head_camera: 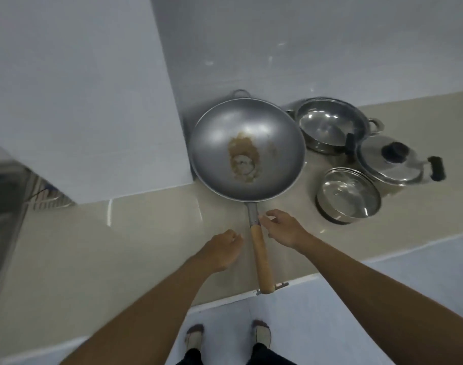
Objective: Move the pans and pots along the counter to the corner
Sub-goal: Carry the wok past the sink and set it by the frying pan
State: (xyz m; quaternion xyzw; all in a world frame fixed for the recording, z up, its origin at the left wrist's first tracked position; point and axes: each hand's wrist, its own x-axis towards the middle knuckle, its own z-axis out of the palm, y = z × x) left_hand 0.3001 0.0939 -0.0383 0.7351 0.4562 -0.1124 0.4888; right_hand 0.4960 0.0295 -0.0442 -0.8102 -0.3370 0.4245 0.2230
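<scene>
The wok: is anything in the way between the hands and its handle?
No, nothing visible. The wooden handle of the wok lies bare on the counter, with the left hand and right hand open on either side of it.

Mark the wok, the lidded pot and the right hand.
wok (247, 150): head view, on the bowl's inner surface by the brown residue.
lidded pot (391, 164): head view, on the steel lid beside its black knob.
right hand (283, 229): head view, on the back of the hand.
</scene>
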